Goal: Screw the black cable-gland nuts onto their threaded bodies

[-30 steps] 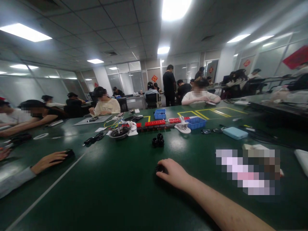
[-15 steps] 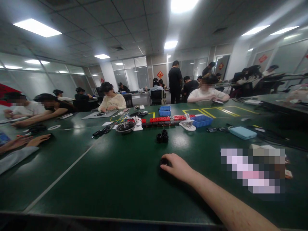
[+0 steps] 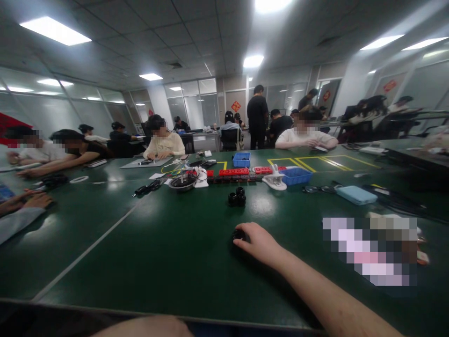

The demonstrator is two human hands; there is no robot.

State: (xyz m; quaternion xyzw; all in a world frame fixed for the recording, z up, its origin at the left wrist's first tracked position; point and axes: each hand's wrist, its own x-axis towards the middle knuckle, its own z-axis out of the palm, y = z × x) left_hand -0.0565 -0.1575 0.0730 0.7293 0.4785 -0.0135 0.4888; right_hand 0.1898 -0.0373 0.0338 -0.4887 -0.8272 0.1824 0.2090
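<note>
My right hand (image 3: 257,239) rests low over the table, reaching in from the lower right. Its thumb and fingers close around a small round black piece (image 3: 238,235), mostly covered by the hand. Beyond it stand shiny black cylindrical pieces (image 3: 237,197) grouped together, apart from my fingers. At the bottom edge my left hand (image 3: 147,326) shows only as a blurred, skin-coloured curve in front of the table edge; its fingers are out of sight.
Red power strips (image 3: 234,172), a white clamp (image 3: 275,178) and a blue bin (image 3: 296,175) line the table's middle. A light-blue case (image 3: 357,194) lies to the right, near black cables. At left, a co-worker's hands (image 3: 37,200) are over the table.
My left hand has come into view at the bottom edge. My right hand stays around the black piece. The co-worker's hand at left has drawn back leftward.
</note>
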